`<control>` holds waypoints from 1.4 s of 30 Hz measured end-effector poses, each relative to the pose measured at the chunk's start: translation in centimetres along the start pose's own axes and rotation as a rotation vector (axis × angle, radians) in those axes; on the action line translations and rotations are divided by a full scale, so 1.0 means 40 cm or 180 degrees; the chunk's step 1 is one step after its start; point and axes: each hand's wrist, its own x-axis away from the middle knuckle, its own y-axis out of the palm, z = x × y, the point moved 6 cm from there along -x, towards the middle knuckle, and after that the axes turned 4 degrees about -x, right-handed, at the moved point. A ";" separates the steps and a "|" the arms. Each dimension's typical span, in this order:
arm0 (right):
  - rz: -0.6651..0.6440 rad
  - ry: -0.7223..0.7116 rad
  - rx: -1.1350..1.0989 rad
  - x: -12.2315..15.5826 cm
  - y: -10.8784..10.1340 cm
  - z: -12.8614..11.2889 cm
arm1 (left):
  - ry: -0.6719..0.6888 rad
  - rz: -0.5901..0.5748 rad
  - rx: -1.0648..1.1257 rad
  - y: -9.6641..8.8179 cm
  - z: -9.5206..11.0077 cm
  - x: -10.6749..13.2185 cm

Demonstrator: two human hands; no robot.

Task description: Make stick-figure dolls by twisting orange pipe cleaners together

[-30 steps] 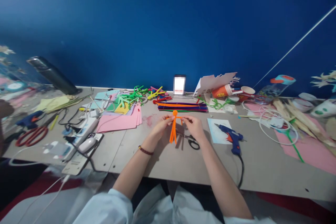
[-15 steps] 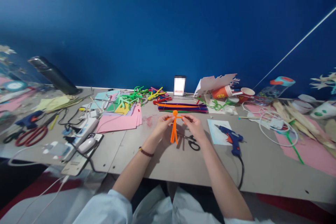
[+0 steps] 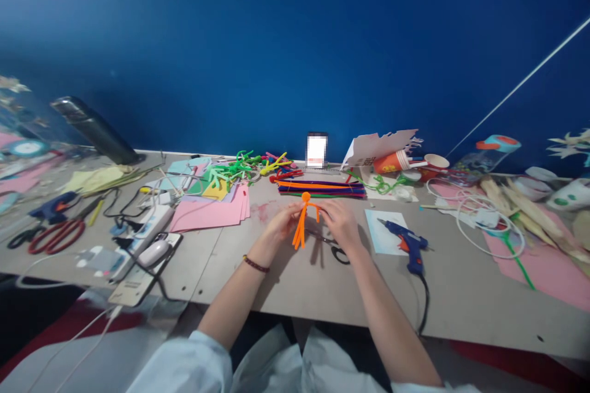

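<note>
In the head view, the orange figure [image 3: 301, 221] had tipped since half a second earlier: its legs, once almost straight down, now slanted toward the left hand [image 3: 279, 224]. The limb on its other side, previously stretched level to the right hand [image 3: 342, 226], arched out and bent downward at its end. The person seemed to be shaping that limb, with the left hand as the anchor.

The figure hung between both hands, above the table [image 3: 295, 295] and in front of the bundle of stems [image 3: 322, 189]. The left hand gripped it at the side of the body. The right hand's fingertips were curled just beside the bent limb; whether they pinched it could not be told.

The left fingers hid any limb on that side, and the exact hold was too small to make out. The scissors [image 3: 325, 239] lay partly behind the right hand. The phone [image 3: 316, 152] had its screen masked, and the far left of the table was blurred.
</note>
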 end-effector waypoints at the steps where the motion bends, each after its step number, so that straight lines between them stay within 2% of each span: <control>1: -0.0003 -0.0029 0.0031 0.001 0.000 0.002 | 0.0007 -0.0033 0.0041 0.002 0.000 0.000; 11: -0.0189 -0.0032 0.0091 -0.002 0.005 -0.017 | 0.0056 -0.0054 0.0043 -0.010 -0.010 -0.014; 17: -0.0007 0.0024 0.0155 -0.001 -0.002 -0.014 | 0.0082 0.0000 -0.0194 0.001 0.006 0.002; 22: 0.0277 0.0231 -0.0308 -0.003 -0.012 -0.017 | 0.0275 -0.0013 -0.0406 0.009 0.022 0.014; 25: 0.0445 0.0816 -0.0890 -0.001 -0.013 0.007 | 0.0365 0.0038 -0.0479 0.010 0.025 0.015; 31: 0.0239 0.2586 -0.2730 0.031 0.041 0.087 | 0.0505 -0.0153 -0.0580 0.040 0.033 0.028; 34: 0.0276 0.3074 -0.3352 0.045 0.059 0.100 | 0.0496 -0.0203 -0.0544 0.047 0.032 0.032; 37: 0.0147 0.2863 -0.3200 0.039 0.060 0.088 | 0.0490 -0.0202 -0.0454 0.042 0.030 0.030; 39: 0.0268 0.2434 -0.2602 0.029 0.041 0.077 | 0.0475 -0.0139 -0.0329 0.034 0.030 0.026; 42: 0.0736 0.1633 -0.1418 0.017 -0.003 0.047 | 0.0408 -0.0117 -0.0153 0.027 0.025 0.019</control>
